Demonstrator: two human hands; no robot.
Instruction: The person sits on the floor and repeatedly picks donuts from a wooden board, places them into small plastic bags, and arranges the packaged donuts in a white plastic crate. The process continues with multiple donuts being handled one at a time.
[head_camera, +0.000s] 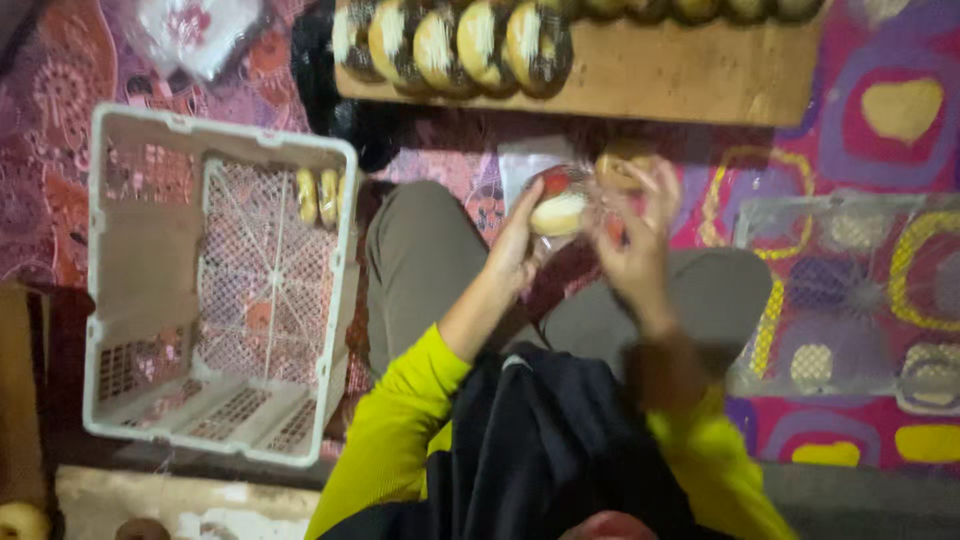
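A white plastic crate (215, 285) with lattice walls lies on the patterned cloth (880, 110) at the person's left, and it holds two, perhaps three, pale round buns (318, 195) standing on edge against its far wall (the blur makes the count uncertain). Beyond the knees a wooden board (680, 75) carries a row of five round, dark-edged pastries (455, 45) leaning against one another at its left end, with about five more dark rounds along its far edge, cut off by the frame. To the right a sheet of clear plastic bags (840, 290) lies flat on the cloth. Between the two hands, above the lap, sits a single cream-coloured bun (560, 212) inside a clear wrapper with a red patch. The left hand (515, 245) cups the bun from the side, fingers curled around it. The right hand (640, 245) has its fingers spread and raised, the tips pinching the wrapper's edge. One more bun (622, 165) lies just behind the right fingertips.
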